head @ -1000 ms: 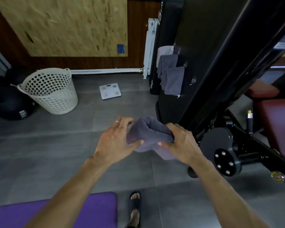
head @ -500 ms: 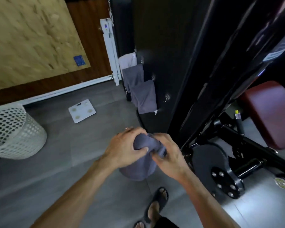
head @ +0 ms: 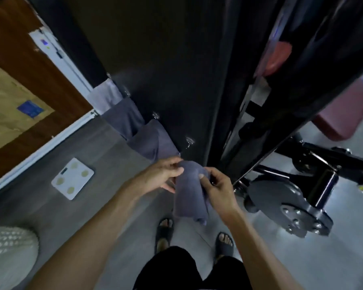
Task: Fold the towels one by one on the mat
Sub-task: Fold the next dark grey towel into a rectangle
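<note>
I hold the grey towel [head: 190, 191] in the air in front of the black cabinet [head: 166, 76], above my sandals. My left hand [head: 162, 176] and right hand [head: 215, 185] both pinch its top edge. Three more towels [head: 153, 141] hang on the cabinet, and the white scale [head: 72, 178] lies on the floor left of it.

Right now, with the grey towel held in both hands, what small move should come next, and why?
Probably lift the grey cloth towel toward the empty metal hook just above: left hand and right hand pinch its top, and three towels hang alongside.
</note>
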### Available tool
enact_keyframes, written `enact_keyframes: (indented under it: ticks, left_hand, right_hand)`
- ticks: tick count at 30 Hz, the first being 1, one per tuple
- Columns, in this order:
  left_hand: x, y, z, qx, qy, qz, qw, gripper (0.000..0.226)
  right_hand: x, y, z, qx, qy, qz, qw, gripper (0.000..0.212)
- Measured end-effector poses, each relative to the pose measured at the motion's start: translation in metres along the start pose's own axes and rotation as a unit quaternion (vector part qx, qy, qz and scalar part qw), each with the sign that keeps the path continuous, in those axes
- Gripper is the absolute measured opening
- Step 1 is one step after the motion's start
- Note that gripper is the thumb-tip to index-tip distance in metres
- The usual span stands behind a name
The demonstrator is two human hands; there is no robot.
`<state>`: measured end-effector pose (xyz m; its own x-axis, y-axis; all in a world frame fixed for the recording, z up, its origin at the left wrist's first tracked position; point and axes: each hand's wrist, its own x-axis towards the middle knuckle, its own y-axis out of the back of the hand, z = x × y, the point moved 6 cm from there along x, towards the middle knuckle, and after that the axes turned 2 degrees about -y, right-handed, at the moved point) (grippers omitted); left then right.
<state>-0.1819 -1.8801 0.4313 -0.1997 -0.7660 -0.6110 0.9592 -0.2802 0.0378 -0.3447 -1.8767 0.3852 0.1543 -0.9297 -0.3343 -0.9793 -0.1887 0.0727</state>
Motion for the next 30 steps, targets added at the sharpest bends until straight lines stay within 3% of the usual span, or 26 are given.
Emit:
enact_keyframes:
  ticks: [4, 9, 12, 17, 20, 23, 25, 27, 30]
  left_hand:
    - [0.040, 0.036, -0.004, 0.031, 0.015, -0.014, 0.999, 0.031]
    - [0.073, 0.056, 0.007, 0.099, 0.012, -0.028, 0.995, 0.007]
    - [0.093, 0.053, 0.012, 0.122, 0.014, -0.049, 0.991, 0.011]
    - [0.120, 0.053, 0.001, 0.126, 0.021, -0.050, 0.991, 0.007]
    - [0.130, 0.055, -0.009, 0.118, 0.011, -0.003, 0.993, 0.012]
    - [0.131, 0.062, -0.015, 0.137, -0.054, 0.105, 0.983, 0.020]
    - [0.121, 0.066, -0.012, 0.195, -0.144, 0.178, 0.954, 0.025]
    - [0.109, 0.062, -0.007, 0.275, -0.238, 0.181, 0.914, 0.022]
    - [0.103, 0.054, -0.009, 0.334, -0.262, 0.130, 0.896, 0.032]
  right_hand:
    - [0.019, -0.022, 0.006, 0.030, -0.009, 0.107, 0.994, 0.009]
    - [0.035, -0.046, 0.018, 0.074, -0.045, 0.231, 0.969, 0.012]
    - [0.042, -0.051, 0.023, 0.105, -0.067, 0.290, 0.949, 0.015]
    - [0.060, -0.050, 0.037, 0.158, -0.101, 0.331, 0.925, 0.012]
    - [0.069, -0.058, 0.051, 0.188, -0.132, 0.339, 0.912, 0.015]
    - [0.070, -0.068, 0.059, 0.253, -0.153, 0.342, 0.892, 0.016]
    - [0.069, -0.070, 0.061, 0.252, -0.145, 0.367, 0.884, 0.012]
    - [0.069, -0.069, 0.061, 0.228, -0.112, 0.399, 0.881, 0.011]
    - [0.072, -0.071, 0.057, 0.185, -0.080, 0.417, 0.886, 0.014]
